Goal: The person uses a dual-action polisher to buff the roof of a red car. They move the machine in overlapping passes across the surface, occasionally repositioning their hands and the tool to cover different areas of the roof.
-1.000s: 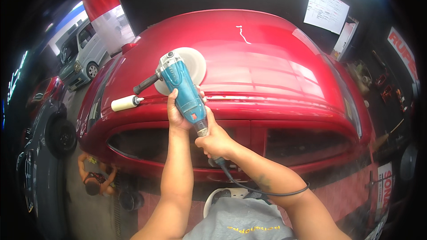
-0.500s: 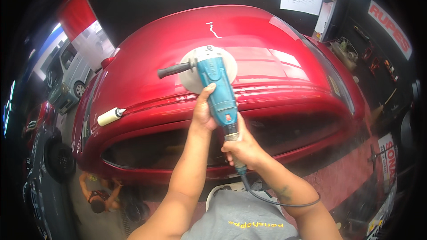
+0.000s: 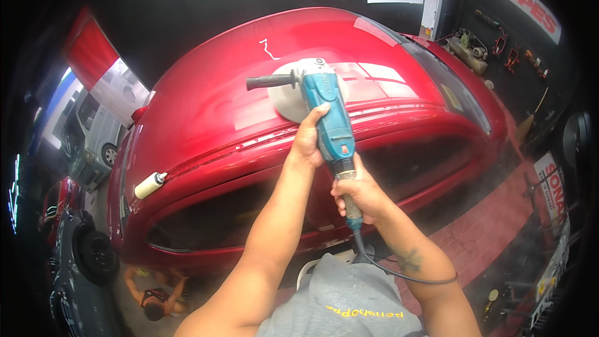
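Just ahead of the L hand (image 3: 309, 142), the pale round pad (image 3: 287, 101) of a blue polisher (image 3: 335, 123) lies over the red car roof (image 3: 206, 106). L hand grips the tool's body, thumb on top, & R hand (image 3: 362, 195), lower & to the right, is wrapped round its rear handle w/ the cord (image 3: 412, 276) trailing below. Well left of L hand, a cream btl (image 3: 148, 186) lies on its side; ahead-left, a white squiggle (image 3: 269, 50).

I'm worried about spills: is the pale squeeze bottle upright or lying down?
Lying down: the squeeze bottle rests lengthwise on the red car roof, its nozzle pointing rightward in the picture.
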Action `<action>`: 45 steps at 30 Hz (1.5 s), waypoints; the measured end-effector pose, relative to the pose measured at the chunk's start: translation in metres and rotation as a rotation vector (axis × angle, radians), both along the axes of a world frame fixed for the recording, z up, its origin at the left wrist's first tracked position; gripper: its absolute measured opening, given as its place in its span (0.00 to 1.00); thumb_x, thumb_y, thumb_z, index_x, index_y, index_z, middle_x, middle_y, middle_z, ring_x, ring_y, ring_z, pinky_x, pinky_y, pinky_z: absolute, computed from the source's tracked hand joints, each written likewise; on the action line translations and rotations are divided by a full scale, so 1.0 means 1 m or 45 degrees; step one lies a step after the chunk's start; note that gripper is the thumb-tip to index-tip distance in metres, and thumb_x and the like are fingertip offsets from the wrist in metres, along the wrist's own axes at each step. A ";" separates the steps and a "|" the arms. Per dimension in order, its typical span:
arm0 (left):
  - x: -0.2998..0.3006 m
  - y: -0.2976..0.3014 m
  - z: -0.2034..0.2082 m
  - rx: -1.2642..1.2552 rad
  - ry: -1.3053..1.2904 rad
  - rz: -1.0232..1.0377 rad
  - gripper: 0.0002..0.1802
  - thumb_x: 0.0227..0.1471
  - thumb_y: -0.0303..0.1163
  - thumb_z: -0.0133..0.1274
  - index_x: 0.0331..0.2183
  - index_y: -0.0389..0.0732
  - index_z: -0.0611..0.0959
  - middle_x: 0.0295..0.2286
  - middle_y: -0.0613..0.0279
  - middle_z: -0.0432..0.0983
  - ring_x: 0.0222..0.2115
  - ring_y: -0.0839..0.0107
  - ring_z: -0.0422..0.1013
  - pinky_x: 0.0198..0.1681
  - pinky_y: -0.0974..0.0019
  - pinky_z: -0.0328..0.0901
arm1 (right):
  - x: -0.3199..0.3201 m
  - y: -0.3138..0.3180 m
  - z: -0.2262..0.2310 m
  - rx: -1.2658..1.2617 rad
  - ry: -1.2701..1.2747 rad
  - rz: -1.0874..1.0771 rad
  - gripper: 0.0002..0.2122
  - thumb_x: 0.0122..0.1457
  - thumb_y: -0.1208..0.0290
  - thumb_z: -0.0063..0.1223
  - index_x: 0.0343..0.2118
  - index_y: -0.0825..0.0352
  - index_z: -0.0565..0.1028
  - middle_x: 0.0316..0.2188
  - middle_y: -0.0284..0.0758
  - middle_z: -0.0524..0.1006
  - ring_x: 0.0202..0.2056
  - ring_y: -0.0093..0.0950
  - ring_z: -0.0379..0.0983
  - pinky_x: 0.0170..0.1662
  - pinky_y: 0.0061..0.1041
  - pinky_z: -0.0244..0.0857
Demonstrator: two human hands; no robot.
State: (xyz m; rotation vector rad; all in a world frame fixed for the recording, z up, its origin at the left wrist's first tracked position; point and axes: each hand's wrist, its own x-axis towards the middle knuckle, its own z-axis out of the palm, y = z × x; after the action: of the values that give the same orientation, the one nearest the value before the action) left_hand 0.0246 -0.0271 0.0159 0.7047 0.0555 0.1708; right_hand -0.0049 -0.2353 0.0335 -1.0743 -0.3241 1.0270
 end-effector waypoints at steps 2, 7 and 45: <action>-0.018 0.013 -0.002 0.022 -0.004 0.047 0.33 0.63 0.50 0.62 0.55 0.31 0.78 0.40 0.45 0.84 0.37 0.52 0.85 0.44 0.48 0.83 | -0.011 0.011 0.001 -0.025 -0.011 0.055 0.50 0.56 0.85 0.59 0.78 0.49 0.45 0.30 0.36 0.75 0.19 0.27 0.75 0.19 0.32 0.74; -0.061 0.037 0.004 0.024 0.006 0.091 0.35 0.63 0.51 0.62 0.57 0.30 0.78 0.42 0.46 0.84 0.41 0.50 0.85 0.46 0.44 0.84 | -0.033 0.037 0.001 -0.076 -0.038 0.175 0.55 0.57 0.85 0.58 0.81 0.46 0.36 0.27 0.35 0.74 0.18 0.27 0.74 0.20 0.32 0.72; -0.039 0.088 0.031 -0.092 -0.173 0.327 0.40 0.64 0.57 0.59 0.58 0.27 0.77 0.47 0.39 0.82 0.45 0.44 0.82 0.48 0.41 0.83 | 0.025 0.077 0.056 0.004 -0.237 0.331 0.57 0.64 0.77 0.62 0.83 0.52 0.28 0.34 0.39 0.79 0.21 0.23 0.76 0.20 0.27 0.71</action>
State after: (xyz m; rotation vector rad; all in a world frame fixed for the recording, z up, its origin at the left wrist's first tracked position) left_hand -0.0147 0.0610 0.0466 0.6109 0.0222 0.4602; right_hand 0.0201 -0.1585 0.0890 -1.1477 -0.6289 1.1572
